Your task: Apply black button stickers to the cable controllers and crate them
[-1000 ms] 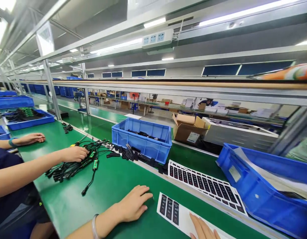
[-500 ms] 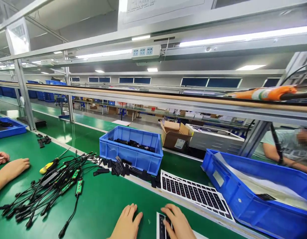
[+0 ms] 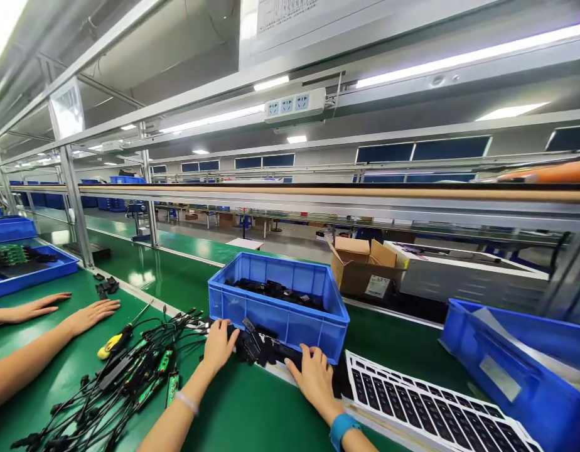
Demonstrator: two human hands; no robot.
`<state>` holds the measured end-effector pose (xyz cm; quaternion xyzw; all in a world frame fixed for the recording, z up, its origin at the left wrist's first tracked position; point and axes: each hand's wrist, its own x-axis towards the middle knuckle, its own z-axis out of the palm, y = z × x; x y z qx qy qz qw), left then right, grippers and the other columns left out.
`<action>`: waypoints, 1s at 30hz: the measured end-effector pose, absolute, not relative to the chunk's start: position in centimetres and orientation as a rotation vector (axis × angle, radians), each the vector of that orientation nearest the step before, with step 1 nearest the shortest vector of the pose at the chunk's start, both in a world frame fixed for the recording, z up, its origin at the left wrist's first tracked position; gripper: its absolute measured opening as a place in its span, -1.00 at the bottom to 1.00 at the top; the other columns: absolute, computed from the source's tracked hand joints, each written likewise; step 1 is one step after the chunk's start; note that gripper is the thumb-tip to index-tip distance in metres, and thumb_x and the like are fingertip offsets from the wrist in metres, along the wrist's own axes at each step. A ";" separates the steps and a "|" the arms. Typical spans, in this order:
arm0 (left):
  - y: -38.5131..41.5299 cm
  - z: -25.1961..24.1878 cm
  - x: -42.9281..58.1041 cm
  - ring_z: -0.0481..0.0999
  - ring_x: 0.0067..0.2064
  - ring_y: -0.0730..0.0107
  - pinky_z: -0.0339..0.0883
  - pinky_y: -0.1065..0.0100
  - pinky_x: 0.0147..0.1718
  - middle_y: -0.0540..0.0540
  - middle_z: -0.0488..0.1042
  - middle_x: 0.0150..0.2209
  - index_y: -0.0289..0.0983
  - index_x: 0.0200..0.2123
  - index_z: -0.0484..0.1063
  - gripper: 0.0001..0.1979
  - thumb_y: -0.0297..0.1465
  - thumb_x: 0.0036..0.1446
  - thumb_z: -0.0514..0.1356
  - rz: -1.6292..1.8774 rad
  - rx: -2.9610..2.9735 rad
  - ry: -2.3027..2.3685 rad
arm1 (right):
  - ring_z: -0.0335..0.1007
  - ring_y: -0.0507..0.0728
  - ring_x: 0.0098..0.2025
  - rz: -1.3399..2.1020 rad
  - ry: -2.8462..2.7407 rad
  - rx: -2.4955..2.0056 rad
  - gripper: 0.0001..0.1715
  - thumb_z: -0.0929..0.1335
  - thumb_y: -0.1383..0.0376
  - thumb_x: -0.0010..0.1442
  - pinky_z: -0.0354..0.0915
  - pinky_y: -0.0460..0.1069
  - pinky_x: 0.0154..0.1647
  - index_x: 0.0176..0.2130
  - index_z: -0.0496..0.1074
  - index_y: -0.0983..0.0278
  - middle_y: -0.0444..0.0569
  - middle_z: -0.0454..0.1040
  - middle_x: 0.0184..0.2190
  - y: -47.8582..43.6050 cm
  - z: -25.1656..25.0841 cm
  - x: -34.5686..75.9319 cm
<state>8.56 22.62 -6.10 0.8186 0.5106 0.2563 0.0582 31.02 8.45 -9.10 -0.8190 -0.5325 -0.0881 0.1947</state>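
Note:
Both of my hands are at the loose black plastic pieces [image 3: 259, 345] heaped against the front of a blue bin [image 3: 280, 314]. My left hand [image 3: 219, 345] is at the left end of the heap, thumb apart from the fingers. At the heap's right end, my right hand [image 3: 313, 376] has its fingers spread, close to the bin's lower front corner. Neither hand visibly grips a piece, though the fingertips are partly hidden. More black parts [image 3: 275, 292] fill the bin. A white sheet of black labels [image 3: 426, 402] lies right of my right hand.
Black cables with green circuit boards [image 3: 130, 383] lie at left beside a yellow-handled screwdriver [image 3: 113, 344]. Another person's hands [image 3: 90, 316] rest on the green table at far left. A large blue bin [image 3: 516, 364] stands at right; an open cardboard box [image 3: 365, 270] sits behind.
Both hands have moved forward to the black pieces. My right hand has left the label sheet near the table's front, which is now out of view. The view has shifted right-to-left across the frame's objects.

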 end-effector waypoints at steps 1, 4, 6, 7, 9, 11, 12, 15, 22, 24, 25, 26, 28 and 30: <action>23.7 -6.3 9.1 0.36 0.15 0.11 0.17 0.00 0.15 -0.28 0.38 0.11 -0.35 0.10 0.31 -0.57 -0.19 0.31 -0.01 0.739 2.478 1.574 | 0.34 0.48 0.06 -0.241 -1.468 -2.305 -0.47 0.24 0.11 0.29 0.25 0.34 -0.03 0.12 0.33 0.38 0.37 0.37 0.00 8.9 -9.3 30.6; 24.7 -7.5 11.4 0.28 0.22 -0.10 0.08 -0.13 0.16 -0.42 0.33 0.16 -0.43 0.13 0.30 -0.39 -0.05 0.23 0.06 0.626 2.471 1.639 | 0.29 0.55 0.10 -0.221 -1.406 -2.331 -0.37 0.21 0.05 0.29 0.17 0.43 0.01 0.15 0.31 0.43 0.46 0.32 0.05 10.1 -9.7 29.4; 24.0 -8.3 12.8 0.20 0.25 -0.30 0.02 -0.19 0.17 -0.58 0.27 0.17 -0.53 0.13 0.29 -0.28 0.00 0.18 0.06 0.583 2.489 1.637 | 0.26 0.57 0.12 -0.194 -1.401 -2.328 -0.38 0.21 0.03 0.28 0.12 0.48 0.02 0.14 0.33 0.40 0.47 0.31 0.07 10.7 -9.6 28.9; 23.3 -8.6 13.4 0.18 0.25 -0.35 0.01 -0.21 0.17 -0.62 0.26 0.17 -0.56 0.13 0.29 -0.27 -0.01 0.18 0.05 0.576 2.507 1.618 | 0.27 0.56 0.12 -0.171 -1.414 -2.315 -0.42 0.22 0.04 0.28 0.12 0.49 0.02 0.12 0.34 0.35 0.43 0.33 0.07 10.9 -9.4 28.7; 21.7 -8.9 13.9 0.20 0.25 -0.32 0.01 -0.19 0.17 -0.59 0.28 0.17 -0.54 0.12 0.30 -0.35 -0.08 0.22 0.01 0.584 2.554 1.549 | 0.29 0.50 0.10 -0.106 -1.465 -2.267 -0.51 0.25 0.07 0.26 0.14 0.48 0.02 0.08 0.38 0.24 0.32 0.38 0.04 10.9 -9.0 28.3; 19.7 -8.9 13.7 0.27 0.21 -0.19 0.09 -0.11 0.16 -0.50 0.33 0.14 -0.50 0.11 0.30 -0.45 -0.17 0.27 -0.04 0.598 2.596 1.450 | 0.32 0.43 0.07 -0.029 -1.528 -2.200 -0.59 0.28 0.11 0.24 0.16 0.45 0.04 0.04 0.40 0.16 0.20 0.42 -0.01 10.1 -8.6 28.0; 18.6 -8.8 13.4 0.32 0.19 -0.12 0.15 -0.06 0.15 -0.47 0.36 0.12 -0.49 0.11 0.30 -0.49 -0.21 0.28 -0.05 0.600 2.615 1.390 | 0.33 0.39 0.06 0.012 -1.563 -2.160 -0.62 0.29 0.13 0.23 0.18 0.40 0.06 0.02 0.41 0.13 0.15 0.43 -0.03 9.4 -8.4 27.8; 15.2 -8.5 11.8 0.41 0.11 0.14 0.28 0.16 0.11 -0.31 0.42 0.07 -0.36 0.07 0.33 -0.61 -0.31 0.31 -0.06 0.583 2.661 1.185 | 0.35 0.24 0.04 0.126 -1.679 -2.032 -0.62 0.32 0.22 0.19 0.26 0.17 0.09 0.02 0.41 0.09 0.02 0.44 -0.04 6.2 -8.0 27.4; 15.7 -5.5 9.3 0.43 0.07 0.35 0.30 0.34 0.08 -0.12 0.45 0.01 -0.18 -0.02 0.39 -0.74 -0.38 0.34 -0.03 0.583 2.672 1.186 | 0.31 0.19 0.12 0.225 -1.860 -1.788 -0.36 0.22 0.51 0.04 0.24 0.06 0.16 0.10 0.34 0.20 0.05 0.38 0.03 3.0 -6.1 29.1; 19.4 -4.1 8.8 0.43 0.05 0.25 0.30 0.19 0.07 -0.19 0.43 0.00 -0.27 -0.03 0.39 -0.75 -0.46 0.31 -0.02 0.601 2.609 1.443 | 0.34 0.20 0.08 0.148 -1.865 -1.829 -0.49 0.21 0.47 0.12 0.27 0.07 0.13 0.04 0.39 0.24 0.09 0.41 -0.01 5.1 -5.3 29.6; 21.4 -3.6 8.5 0.43 0.03 0.18 0.30 0.09 0.05 -0.22 0.43 -0.01 -0.33 -0.02 0.38 -0.76 -0.45 0.30 0.03 0.593 2.558 1.597 | 0.34 0.22 0.07 0.124 -1.878 -1.845 -0.54 0.23 0.44 0.14 0.27 0.08 0.12 0.03 0.40 0.26 0.11 0.42 -0.02 6.5 -5.0 29.6; 23.3 -3.2 8.3 0.43 0.02 0.14 0.31 0.01 0.02 -0.21 0.42 -0.01 -0.34 0.00 0.37 -0.75 -0.39 0.29 0.09 0.577 2.497 1.741 | 0.33 0.24 0.09 0.107 -1.894 -1.858 -0.56 0.26 0.39 0.16 0.27 0.09 0.13 0.04 0.40 0.27 0.12 0.41 0.01 7.9 -4.8 29.4; 26.4 -2.9 7.8 0.43 0.01 0.12 0.32 -0.03 0.00 -0.19 0.41 0.01 -0.32 0.01 0.37 -0.70 -0.31 0.26 0.16 0.523 2.383 1.954 | 0.26 0.30 0.16 0.087 -1.924 -1.889 -0.46 0.33 0.31 0.13 0.23 0.18 0.17 0.12 0.35 0.25 0.15 0.37 0.10 10.6 -4.9 28.7; 28.3 -3.2 7.6 0.44 0.01 0.13 0.34 -0.02 -0.01 -0.18 0.42 0.02 -0.30 0.00 0.38 -0.68 -0.27 0.23 0.19 0.460 2.305 2.063 | 0.14 0.41 0.24 0.082 -1.934 -1.939 -0.27 0.40 0.23 0.08 0.18 0.33 0.16 0.22 0.24 0.24 0.21 0.27 0.20 12.6 -5.4 27.7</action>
